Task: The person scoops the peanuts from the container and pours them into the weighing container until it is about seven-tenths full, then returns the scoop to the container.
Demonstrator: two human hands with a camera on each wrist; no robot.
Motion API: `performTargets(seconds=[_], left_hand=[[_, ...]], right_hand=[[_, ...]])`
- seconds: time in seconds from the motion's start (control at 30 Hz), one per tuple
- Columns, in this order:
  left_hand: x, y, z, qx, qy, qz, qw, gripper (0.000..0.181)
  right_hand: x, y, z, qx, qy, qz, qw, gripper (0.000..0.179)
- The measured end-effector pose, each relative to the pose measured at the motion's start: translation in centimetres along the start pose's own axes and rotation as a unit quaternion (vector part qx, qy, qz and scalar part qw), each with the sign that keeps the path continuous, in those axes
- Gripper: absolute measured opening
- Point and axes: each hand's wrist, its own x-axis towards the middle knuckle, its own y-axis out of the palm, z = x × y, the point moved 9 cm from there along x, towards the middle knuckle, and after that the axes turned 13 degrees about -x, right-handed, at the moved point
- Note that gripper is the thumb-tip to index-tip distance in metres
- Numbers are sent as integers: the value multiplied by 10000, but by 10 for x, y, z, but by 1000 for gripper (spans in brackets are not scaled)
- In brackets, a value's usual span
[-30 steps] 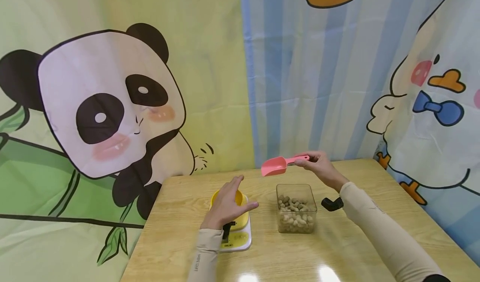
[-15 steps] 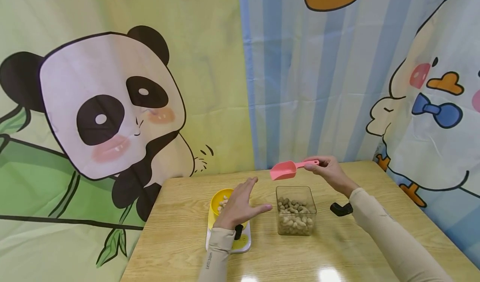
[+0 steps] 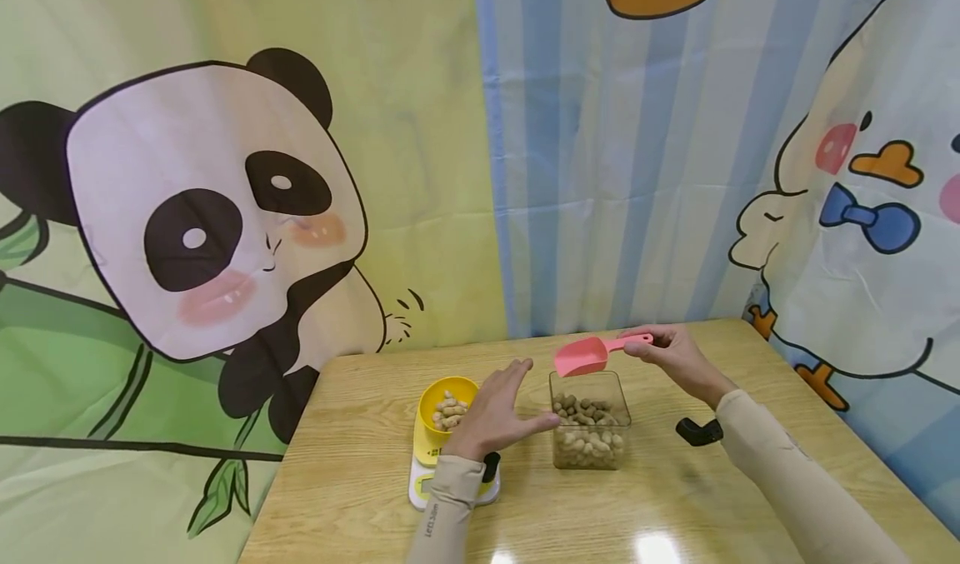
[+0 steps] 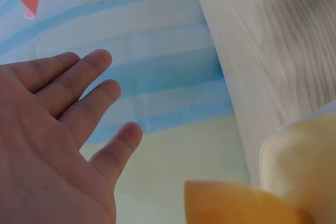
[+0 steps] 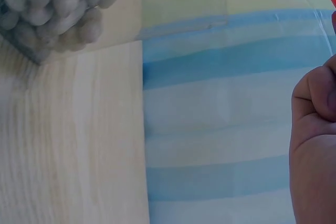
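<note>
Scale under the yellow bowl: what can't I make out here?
- Scale display, head view: the left hand's wrist and a black wrist mount cover it.
- Pink scoop contents, head view: too small to tell.
- Scoop, right wrist view: cut off by the top edge; right hand mostly out of frame.

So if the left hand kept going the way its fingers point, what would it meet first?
Probably the clear peanut container: the left hand points right and away, its thumb tip already near the near-left wall. Depth is uncertain.

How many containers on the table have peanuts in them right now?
2. The yellow bowl sits on the scale at the left, and the clear box stands to its right, under the pink scoop.
</note>
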Motion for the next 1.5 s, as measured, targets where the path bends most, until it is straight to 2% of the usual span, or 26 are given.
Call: performTargets(seconds=[0.47,0.7,0.9,1.2,1.37,1.5], left_hand=[[5,20,-3,-43,33,210,9998,109],[6,27,-2,-36,-60,317,9995,109],[6,31,-1,3,-27,306,9995,108],[8,34,1,144,-37,346,9993,108],[8,35,1,108,-24,320,9994,107],[8,34,-1,76,-14,300,9995,106]], right_hand=[[-16,0,-9,-315,-49,260,9992,24],[-20,3,-10,-271,22,398,9988,22],[-21,4,-11,-435,-12,574,9974,22],[-20,3,-9,-897,280,755,9927,23],[-16,10,-1,-1430,100,906,9855,20],[-13,19,10,-1708,-348,1050,9791,17]])
